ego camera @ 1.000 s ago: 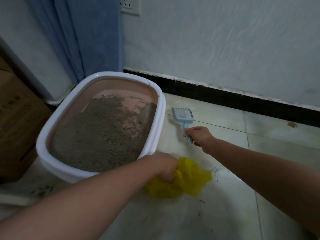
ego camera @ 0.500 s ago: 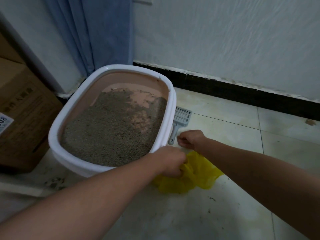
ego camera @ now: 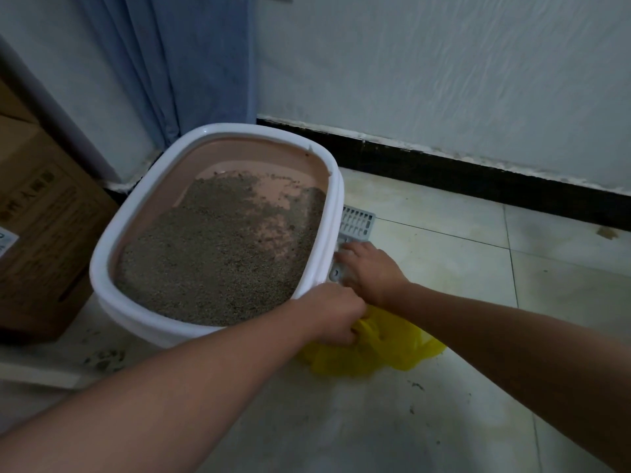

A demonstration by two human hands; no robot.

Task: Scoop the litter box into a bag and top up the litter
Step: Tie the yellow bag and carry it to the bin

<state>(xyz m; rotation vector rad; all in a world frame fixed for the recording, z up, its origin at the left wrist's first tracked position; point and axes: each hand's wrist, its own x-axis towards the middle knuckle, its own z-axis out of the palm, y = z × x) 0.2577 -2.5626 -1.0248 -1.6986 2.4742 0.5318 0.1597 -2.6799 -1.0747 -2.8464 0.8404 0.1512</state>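
White-rimmed litter box (ego camera: pixel 112 268) sits on the floor (ego camera: pixel 444 421), far end close to the blue curtain (ego camera: pixel 177 63), left side near a cardboard box (ego camera: pixel 44 233). Pink inner wall, grey litter (ego camera: pixel 211 254) piled toward the near and left side; bare pink bottom shows at the far right corner.

Grey slotted scoop (ego camera: pixel 356 223) lies on the floor right against the box's right rim, head pointing to the wall, handle end toward the camera. Right hand (ego camera: pixel 370 271) is on the scoop handle, fingers curled down over it; cannot tell if the grip is fully closed around it, since the handle is mostly hidden under the hand and wedged against the rim.

Left hand (ego camera: pixel 336 315) has its grip pressed together on a bunch of the yellow bag (ego camera: pixel 375 349), just off the box's near right corner. Bag is crumpled flat on the floor, mouth not visible, partly under both wrists.

Clearance: almost no gap between scoop and box rim. Both hands crowd the same corner, wrists nearly touching. Open tile to the right of the scoop out to the black skirting (ego camera: pixel 478 172), and a wide open patch in front of the bag. Loose litter grains scattered on the tile near the bag and by the box's near left corner. Left of the box is tight: carton and curtain.
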